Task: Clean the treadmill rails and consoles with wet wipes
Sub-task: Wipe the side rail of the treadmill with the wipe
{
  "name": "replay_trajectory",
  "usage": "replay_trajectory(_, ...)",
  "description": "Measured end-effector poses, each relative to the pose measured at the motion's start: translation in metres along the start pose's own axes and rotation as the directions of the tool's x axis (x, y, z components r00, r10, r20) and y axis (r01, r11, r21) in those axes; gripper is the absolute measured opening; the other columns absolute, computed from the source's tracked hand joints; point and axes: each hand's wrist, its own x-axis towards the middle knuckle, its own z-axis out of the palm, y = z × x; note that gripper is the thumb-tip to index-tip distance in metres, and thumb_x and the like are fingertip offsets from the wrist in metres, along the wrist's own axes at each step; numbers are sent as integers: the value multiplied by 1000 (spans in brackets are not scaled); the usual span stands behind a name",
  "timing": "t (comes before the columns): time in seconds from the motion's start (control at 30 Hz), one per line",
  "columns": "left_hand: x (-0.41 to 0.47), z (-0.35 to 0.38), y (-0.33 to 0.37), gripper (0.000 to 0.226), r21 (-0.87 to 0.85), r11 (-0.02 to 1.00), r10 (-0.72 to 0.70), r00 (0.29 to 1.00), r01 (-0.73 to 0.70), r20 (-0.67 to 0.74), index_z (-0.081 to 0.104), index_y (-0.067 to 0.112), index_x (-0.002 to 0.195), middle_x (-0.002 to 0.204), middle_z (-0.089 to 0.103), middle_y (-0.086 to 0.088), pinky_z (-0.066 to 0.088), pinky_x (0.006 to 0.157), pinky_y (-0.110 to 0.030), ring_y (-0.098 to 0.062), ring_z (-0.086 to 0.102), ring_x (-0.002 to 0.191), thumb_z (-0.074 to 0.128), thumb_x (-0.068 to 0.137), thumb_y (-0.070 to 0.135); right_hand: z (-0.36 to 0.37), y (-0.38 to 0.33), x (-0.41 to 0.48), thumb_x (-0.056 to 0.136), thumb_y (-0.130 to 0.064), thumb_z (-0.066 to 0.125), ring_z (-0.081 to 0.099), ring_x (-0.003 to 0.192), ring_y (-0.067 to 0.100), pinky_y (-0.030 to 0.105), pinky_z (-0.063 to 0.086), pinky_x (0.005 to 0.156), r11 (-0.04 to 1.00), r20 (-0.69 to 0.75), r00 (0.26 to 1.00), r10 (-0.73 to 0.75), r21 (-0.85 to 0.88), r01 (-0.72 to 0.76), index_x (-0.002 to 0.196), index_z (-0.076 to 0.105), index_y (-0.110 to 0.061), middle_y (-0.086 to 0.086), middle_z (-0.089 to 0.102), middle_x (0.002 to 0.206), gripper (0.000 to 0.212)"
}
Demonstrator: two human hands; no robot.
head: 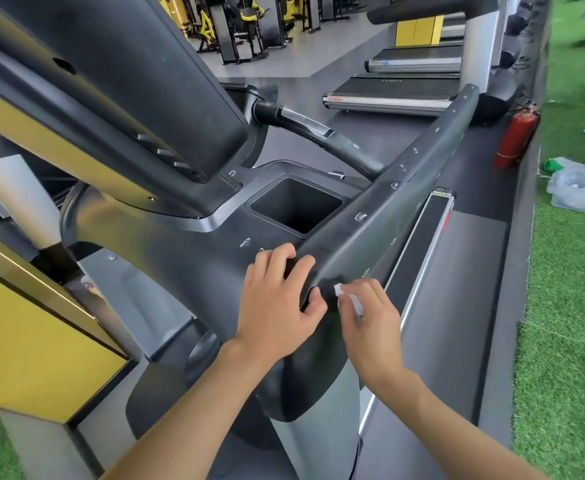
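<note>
Left hand (277,306) curls round the near end of the dark treadmill rail (405,202), right hand (370,327) pinches a white wet wipe (348,297) against its outer edge above the belt (457,289); the red logo on a neighbouring treadmill (388,95) is unreadable.

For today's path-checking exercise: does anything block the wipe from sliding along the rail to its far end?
Nothing visible does. The rail ahead of the wipe in the right hand is bare; the left hand grips the near end beside it.
</note>
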Motion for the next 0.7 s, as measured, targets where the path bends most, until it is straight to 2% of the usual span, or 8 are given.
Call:
replay_trajectory(0.13,0,1,0,36,-20,1000,-6,1000,6,-20,67,10,109,114,57,-11,46,78,-42,-33,50,94,62,79,29,-2,16,9,97,-10,56,55,78,8,25,46,69,985,-7,986,169,22,-169,92,67,-17,-7,57,87,14)
replay_trajectory(0.23,-1,1,0,36,-24,1000,-9,999,9,-31,67,10,110,114,58,-11,47,79,-41,-33,50,96,61,80,29,-1,20,4,96,-7,56,55,76,6,13,40,65,986,34,986,165,-1,-165,92,67,-16,-8,53,84,15)
replay_trajectory(0.33,-1,2,0,36,-26,1000,-12,999,11,-33,67,9,110,115,58,-11,47,80,-42,-32,49,96,62,80,28,-1,25,10,95,-6,55,54,77,8,7,39,63,968,59,967,248,28,-250,87,63,-16,-5,53,87,15)
replay_trajectory(0.53,-1,2,1,37,-24,999,-23,999,23,-22,67,10,111,115,57,-10,47,78,-41,-32,50,98,62,80,29,3,37,16,95,-4,53,54,78,11,10,39,63,922,90,923,374,70,-381,83,57,-13,0,55,90,16)
replay_trajectory(0.6,-1,2,1,37,-24,999,-23,999,23,-22,67,10,110,115,58,-10,47,79,-41,-32,50,97,62,80,29,4,45,22,96,-4,51,53,72,16,13,39,59,893,93,898,429,104,-437,82,55,-15,4,57,90,18)
replay_trajectory(0.7,-1,2,1,37,-29,999,-29,999,28,-24,67,10,110,115,58,-10,47,79,-41,-32,50,98,62,80,28,7,52,21,97,-4,50,53,69,15,19,41,59,873,128,878,461,111,-474,82,53,-16,6,58,88,19)
